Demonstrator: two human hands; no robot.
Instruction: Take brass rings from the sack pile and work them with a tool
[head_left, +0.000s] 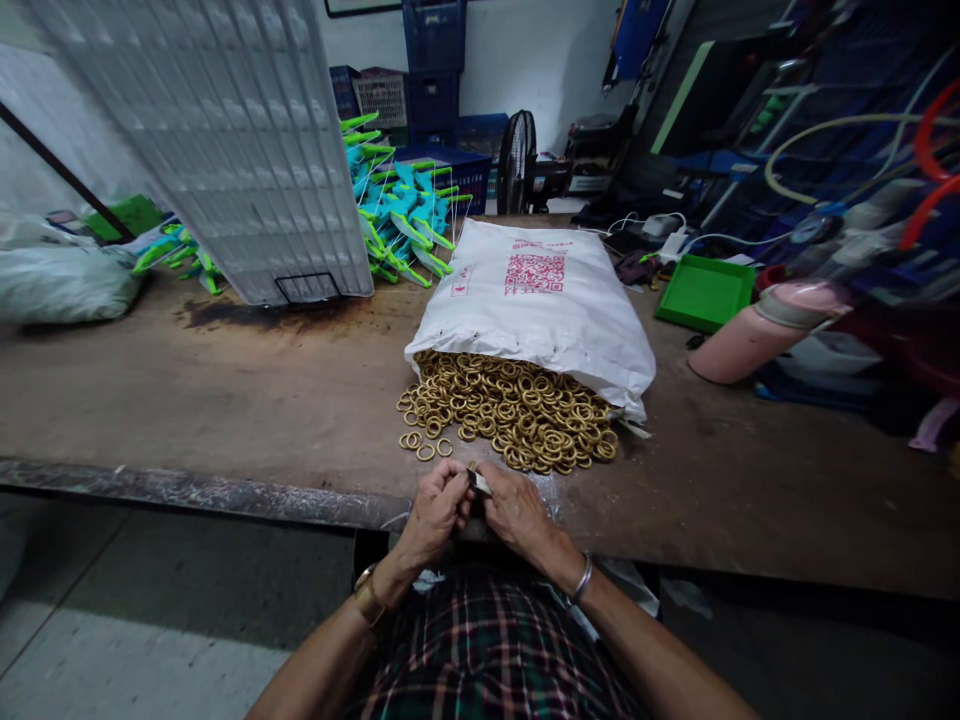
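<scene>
My left hand (435,508) and my right hand (521,508) meet at the table's front edge, fingers pinched together. Between them shows a small whitish strip with a dark end (480,484), gripped by my right fingers; its kind is unclear. A brass-coloured bit peeks out just above the fingertips. What my left fingers pinch is mostly hidden. Just beyond my hands lies a heap of brass-coloured rings (517,410), spilling from the mouth of a white woven sack (480,270) with red print. A few loose rings (425,452) lie left of the heap.
A tall translucent ribbed panel (247,150) stands on the wooden table (300,400) at left, with blue-green plastic pieces (409,215) behind. At right are a green tray (705,293) and a pink bottle (765,330). A black fan (517,160) stands beyond the table.
</scene>
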